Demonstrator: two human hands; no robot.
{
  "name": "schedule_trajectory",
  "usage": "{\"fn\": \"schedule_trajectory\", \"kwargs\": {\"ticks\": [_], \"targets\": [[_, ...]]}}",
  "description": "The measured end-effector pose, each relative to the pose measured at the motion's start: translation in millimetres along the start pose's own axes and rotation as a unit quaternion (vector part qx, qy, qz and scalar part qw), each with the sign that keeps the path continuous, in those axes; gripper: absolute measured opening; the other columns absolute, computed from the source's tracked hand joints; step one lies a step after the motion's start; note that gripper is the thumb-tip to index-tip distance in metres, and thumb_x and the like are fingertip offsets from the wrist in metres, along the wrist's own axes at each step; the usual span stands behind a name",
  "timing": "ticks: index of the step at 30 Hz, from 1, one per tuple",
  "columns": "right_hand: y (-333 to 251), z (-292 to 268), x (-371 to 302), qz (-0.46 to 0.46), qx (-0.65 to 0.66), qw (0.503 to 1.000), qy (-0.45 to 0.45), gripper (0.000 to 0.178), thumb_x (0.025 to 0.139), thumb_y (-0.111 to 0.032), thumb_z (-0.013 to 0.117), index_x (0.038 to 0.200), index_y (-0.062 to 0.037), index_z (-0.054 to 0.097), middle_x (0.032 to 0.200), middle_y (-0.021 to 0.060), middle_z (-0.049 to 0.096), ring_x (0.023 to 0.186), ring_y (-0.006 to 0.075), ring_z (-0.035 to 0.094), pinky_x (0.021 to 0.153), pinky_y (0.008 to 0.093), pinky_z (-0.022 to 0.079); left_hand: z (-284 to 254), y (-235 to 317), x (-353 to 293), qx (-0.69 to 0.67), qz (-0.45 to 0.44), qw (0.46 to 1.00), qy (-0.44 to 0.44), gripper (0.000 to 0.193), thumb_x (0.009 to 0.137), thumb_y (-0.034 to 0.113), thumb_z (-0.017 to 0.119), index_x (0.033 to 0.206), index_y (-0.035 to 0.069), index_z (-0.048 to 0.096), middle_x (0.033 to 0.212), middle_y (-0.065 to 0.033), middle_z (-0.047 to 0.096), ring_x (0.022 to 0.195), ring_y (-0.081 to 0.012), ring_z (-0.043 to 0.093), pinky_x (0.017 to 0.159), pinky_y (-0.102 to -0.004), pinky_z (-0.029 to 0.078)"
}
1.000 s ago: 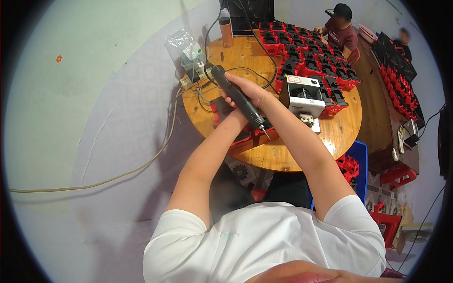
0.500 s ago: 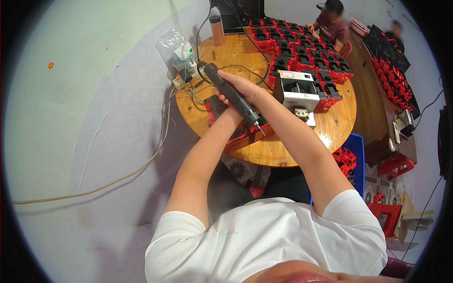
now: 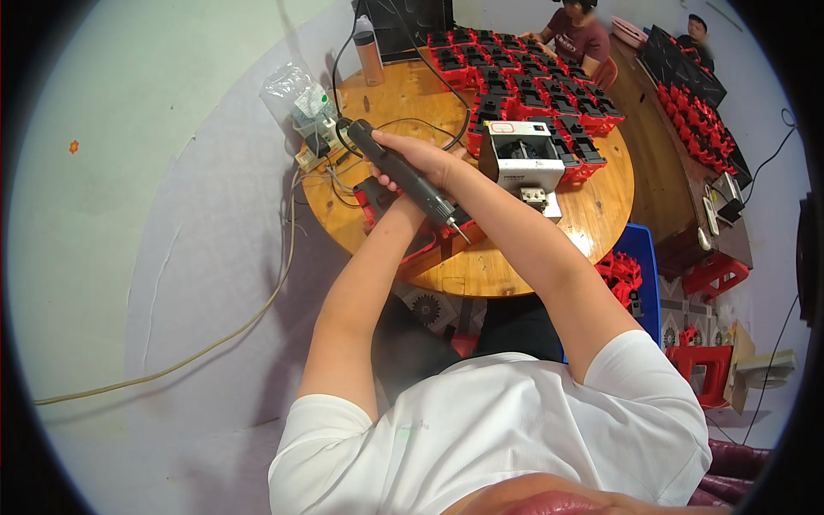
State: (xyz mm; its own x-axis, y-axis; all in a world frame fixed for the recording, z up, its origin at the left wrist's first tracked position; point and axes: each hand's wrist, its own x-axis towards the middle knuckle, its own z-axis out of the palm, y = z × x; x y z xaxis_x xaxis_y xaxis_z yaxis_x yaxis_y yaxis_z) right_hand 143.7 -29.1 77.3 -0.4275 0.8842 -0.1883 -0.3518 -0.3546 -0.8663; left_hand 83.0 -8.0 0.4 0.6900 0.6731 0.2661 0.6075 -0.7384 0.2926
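My right hand (image 3: pixel 422 160) grips a black electric screwdriver (image 3: pixel 390 167), tilted with its bit pointing down to the right near the table's front edge. Its cable runs back across the round wooden table (image 3: pixel 601 210). Under the tool lies a red and black plastic part (image 3: pixel 429 245). My left hand (image 3: pixel 384 196) is on this part, largely hidden by the screwdriver and my wrist. The bit's tip hovers just at the part's right end.
A white boxy device (image 3: pixel 525 156) stands just right of my hands. Behind it are rows of several red and black parts (image 3: pixel 532 77), and a bottle (image 3: pixel 371 56) and plastic bag (image 3: pixel 296 90) at the table's left. A blue crate (image 3: pixel 639 266), floor cable (image 3: pixel 215 343) and seated person (image 3: pixel 584 34) are nearby.
The view has shifted a little, so the table sits slightly higher and further left. Both hands keep the same hold, and the screwdriver stays tilted over the part.
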Motion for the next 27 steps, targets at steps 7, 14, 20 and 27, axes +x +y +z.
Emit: {"fn": "schedule_trajectory", "kwargs": {"ticks": [7, 14, 20, 27], "targets": [[1.7, -4.6, 6.2, -0.013, 0.021, 1.0, -0.017, 0.047, 0.098, -0.047, 0.055, 0.102, -0.0005, 0.056, 0.077, 0.0124, 0.063, 0.063, 0.017, 0.063, 0.053, 0.0279, 0.055, -5.1, -4.0, 0.4, 0.004, 0.0, 1.0, 0.004, 0.038, 0.088, 0.031, 0.06, 0.12, 0.009, 0.059, 0.116, -0.0132, 0.061, 0.111, -0.0315, 0.055, 0.089, -0.0424, 0.046], [2.8, -5.3, 3.4, -0.02, -0.003, 1.0, 0.001, 0.049, 0.099, -0.049, 0.051, 0.11, -0.0019, 0.057, 0.079, 0.0086, 0.062, 0.062, 0.0125, 0.06, 0.05, 0.0244, 0.051, -3.9, -2.6, 6.0, -0.004, 0.008, 1.0, 0.003, 0.038, 0.088, 0.032, 0.06, 0.119, 0.009, 0.06, 0.117, -0.0134, 0.061, 0.112, -0.0318, 0.054, 0.09, -0.0427, 0.045], [2.1, -4.6, 0.8, -0.027, -0.011, 1.0, -0.003, 0.048, 0.1, -0.049, 0.05, 0.108, -0.0019, 0.056, 0.079, 0.0087, 0.062, 0.063, 0.0123, 0.059, 0.051, 0.0245, 0.051, -2.4, -4.3, 5.0, -0.007, 0.004, 1.0, -0.001, 0.038, 0.088, 0.033, 0.059, 0.119, 0.009, 0.061, 0.117, -0.0135, 0.061, 0.113, -0.0321, 0.054, 0.091, -0.0429, 0.045], [1.2, -5.5, 1.0, -0.024, -0.015, 1.0, -0.007, 0.048, 0.1, -0.049, 0.05, 0.107, -0.0024, 0.056, 0.079, 0.0088, 0.062, 0.063, 0.0125, 0.059, 0.052, 0.0251, 0.051, -2.2, -5.5, 4.3, -0.01, -0.001, 1.0, -0.004, 0.039, 0.088, 0.034, 0.059, 0.118, 0.009, 0.061, 0.118, -0.0136, 0.062, 0.114, -0.0324, 0.053, 0.093, -0.0432, 0.044]]}}
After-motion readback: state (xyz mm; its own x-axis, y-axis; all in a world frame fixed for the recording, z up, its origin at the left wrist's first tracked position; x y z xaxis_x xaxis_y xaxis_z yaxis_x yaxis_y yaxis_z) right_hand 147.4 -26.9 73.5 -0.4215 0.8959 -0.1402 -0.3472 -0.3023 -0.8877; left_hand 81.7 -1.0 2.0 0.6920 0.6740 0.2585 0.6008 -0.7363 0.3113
